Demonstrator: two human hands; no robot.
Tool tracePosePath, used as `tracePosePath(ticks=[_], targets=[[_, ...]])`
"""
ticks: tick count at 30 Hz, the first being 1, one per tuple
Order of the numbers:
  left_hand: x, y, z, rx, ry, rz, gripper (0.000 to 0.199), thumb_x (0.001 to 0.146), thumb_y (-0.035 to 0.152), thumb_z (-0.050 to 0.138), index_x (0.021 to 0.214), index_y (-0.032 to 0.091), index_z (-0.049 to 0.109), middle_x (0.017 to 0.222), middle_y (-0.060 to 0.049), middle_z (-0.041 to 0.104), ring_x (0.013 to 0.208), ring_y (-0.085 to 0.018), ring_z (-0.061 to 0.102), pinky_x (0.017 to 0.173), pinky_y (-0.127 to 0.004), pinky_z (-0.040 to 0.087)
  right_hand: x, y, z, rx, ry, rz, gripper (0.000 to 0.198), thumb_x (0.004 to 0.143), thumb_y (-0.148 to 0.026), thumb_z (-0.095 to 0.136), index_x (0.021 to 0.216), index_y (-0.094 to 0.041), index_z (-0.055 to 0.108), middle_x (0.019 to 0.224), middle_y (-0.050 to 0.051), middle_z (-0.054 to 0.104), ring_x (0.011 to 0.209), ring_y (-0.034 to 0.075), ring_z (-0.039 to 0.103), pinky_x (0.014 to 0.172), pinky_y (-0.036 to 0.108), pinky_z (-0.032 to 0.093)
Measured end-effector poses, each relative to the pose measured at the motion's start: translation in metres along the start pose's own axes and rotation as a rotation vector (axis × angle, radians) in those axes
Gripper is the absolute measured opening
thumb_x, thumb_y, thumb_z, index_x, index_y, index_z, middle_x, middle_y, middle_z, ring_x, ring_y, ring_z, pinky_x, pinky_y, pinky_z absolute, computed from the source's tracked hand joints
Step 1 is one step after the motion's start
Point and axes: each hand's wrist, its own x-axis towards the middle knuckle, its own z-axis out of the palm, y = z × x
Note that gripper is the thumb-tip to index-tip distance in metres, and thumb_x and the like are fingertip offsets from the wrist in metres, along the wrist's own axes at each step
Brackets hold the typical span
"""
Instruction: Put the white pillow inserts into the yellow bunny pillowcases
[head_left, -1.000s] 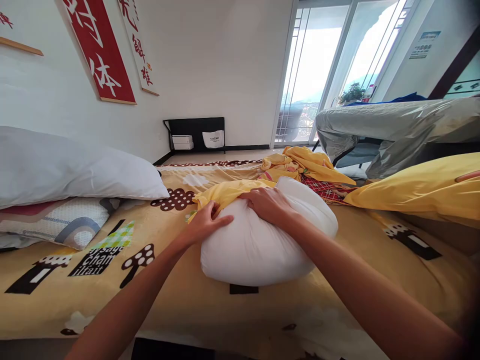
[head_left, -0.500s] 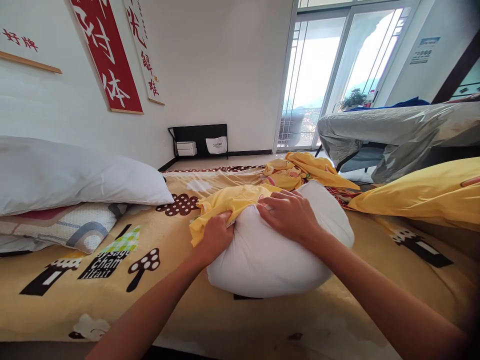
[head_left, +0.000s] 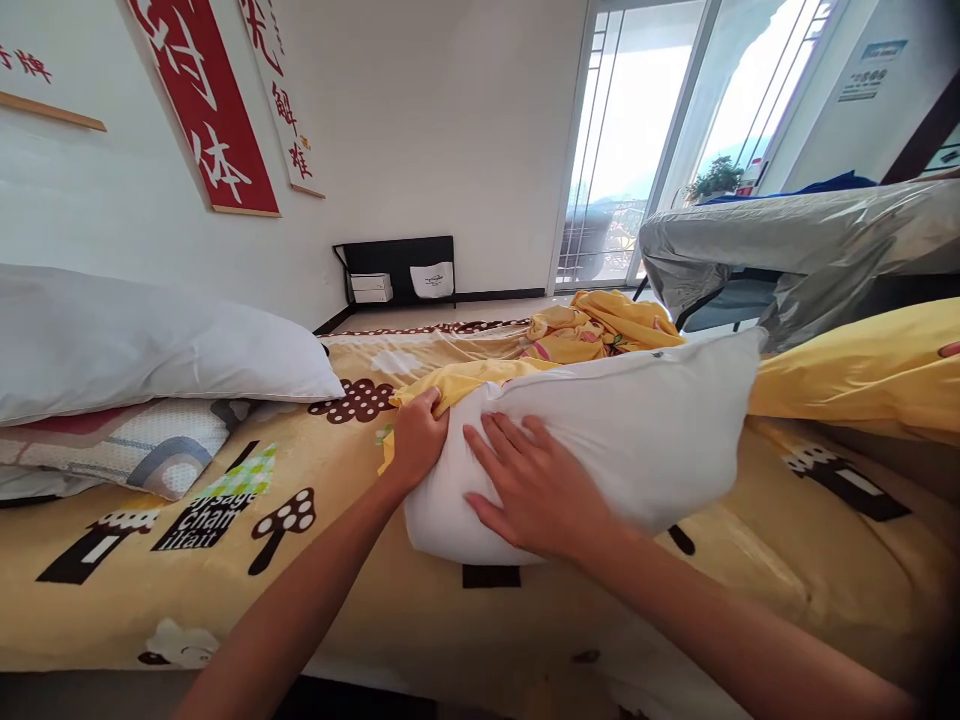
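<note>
A plump white pillow point(head_left: 637, 430) lies slantwise on the bed in front of me, its far right corner raised. Along its far left side bunches a yellow pillowcase point(head_left: 480, 375). My left hand point(head_left: 420, 435) is closed on the pillowcase's edge, at the pillow's left end. Flat against the pillow's near face rests my right hand point(head_left: 536, 490), fingers spread and gripping nothing. How far the pillowcase reaches around the pillow is hidden behind it.
Patterned bedding point(head_left: 337, 620) spreads beneath. Another white pillow point(head_left: 150, 335) sits on a patterned pillow point(head_left: 172, 450) at left. Crumpled yellow cloth point(head_left: 600, 320) lies at the far edge, and a yellow-covered pillow point(head_left: 862, 370) at right, with part of another person's hand point(head_left: 951, 349) beside it.
The white pillow has flattened out and stretched to the right, its right corner rising. My right hand has moved from its top edge down onto its near face and opened. My left hand has shifted slightly left.
</note>
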Motion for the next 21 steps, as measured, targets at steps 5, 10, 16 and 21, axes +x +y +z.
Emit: tracePosePath(ticks=[5, 10, 16, 21], targets=[[0.019, 0.007, 0.000, 0.171, -0.115, 0.147, 0.008, 0.081, 0.020, 0.050, 0.074, 0.020, 0.050, 0.065, 0.002, 0.052, 0.062, -0.015, 0.047, 0.060, -0.026, 0.031, 0.031, 0.013, 0.010, 0.180, -0.199, -0.005, 0.051, 0.088, -0.046, 0.047, 0.123, -0.009, 0.055, 0.121, 0.019, 0.061, 0.111, 0.028, 0.054, 0.097, 0.043, 0.029], [0.015, 0.028, 0.007, 0.398, -0.172, 0.209, 0.011, 0.086, 0.026, 0.052, 0.079, 0.020, 0.057, 0.070, -0.004, 0.061, 0.071, -0.023, 0.057, 0.067, -0.031, 0.036, 0.039, 0.015, 0.020, 0.223, -0.258, 0.016, 0.041, 0.086, -0.045, 0.050, 0.100, -0.010, 0.066, 0.105, 0.016, 0.068, 0.103, 0.027, 0.058, 0.094, 0.041, 0.028], [-0.018, 0.017, -0.013, 0.145, -0.037, 0.336, 0.017, 0.088, 0.025, 0.048, 0.100, 0.018, 0.057, 0.094, -0.008, 0.063, 0.092, -0.023, 0.057, 0.082, -0.034, 0.042, 0.020, 0.042, 0.010, 0.231, -0.135, 0.144, 0.047, 0.091, -0.045, 0.041, 0.127, -0.016, 0.051, 0.130, 0.012, 0.057, 0.115, 0.026, 0.053, 0.097, 0.042, 0.027], [-0.054, -0.033, -0.032, -0.248, -0.159, 0.124, 0.032, 0.088, 0.039, 0.050, 0.113, 0.020, 0.054, 0.109, -0.009, 0.060, 0.099, -0.023, 0.056, 0.080, -0.034, 0.045, 0.005, 0.068, 0.003, 0.164, -0.112, 0.246, 0.056, 0.094, -0.047, 0.033, 0.141, -0.016, 0.037, 0.144, 0.014, 0.043, 0.128, 0.026, 0.044, 0.101, 0.044, 0.024]])
